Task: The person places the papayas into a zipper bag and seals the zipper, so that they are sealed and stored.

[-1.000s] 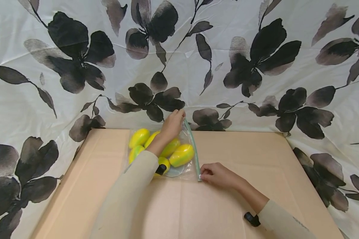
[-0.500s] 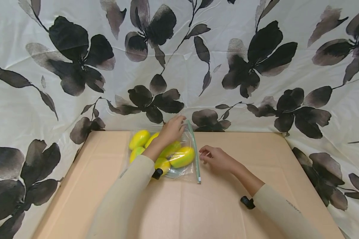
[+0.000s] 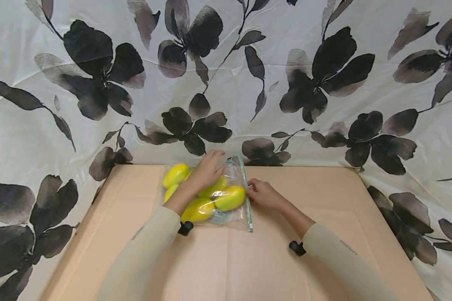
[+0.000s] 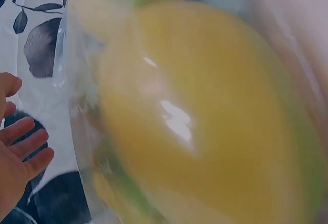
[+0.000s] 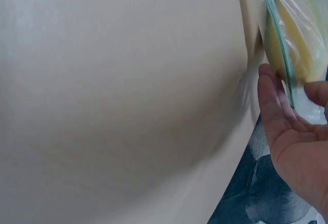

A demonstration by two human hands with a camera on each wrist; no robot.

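A clear zip bag (image 3: 238, 219) with a green seal (image 3: 245, 175) along its right side lies on the cardboard, holding several yellow-green mangoes (image 3: 229, 198). My right hand (image 3: 265, 194) is at the middle of the sealed edge. In the right wrist view, its thumb and fingers (image 5: 271, 96) pinch that edge from both sides. Over the far part of the bag is my left hand (image 3: 206, 172), hiding some of the fruit. The left wrist view has the left hand (image 4: 20, 157) with fingers spread beside the plastic, and a large blurred mango (image 4: 205, 106) fills its middle.
A sheet of tan cardboard (image 3: 305, 196) covers the work surface. Behind and around it hangs or lies white cloth (image 3: 263, 25) with dark flowers. A pale round shape (image 3: 221, 216) shows inside the bag under the mangoes.
My right hand has left the near corner of the seal, moved away from me along it and now pinches its middle. The left hand has let go of the far corner and drawn back leftward.
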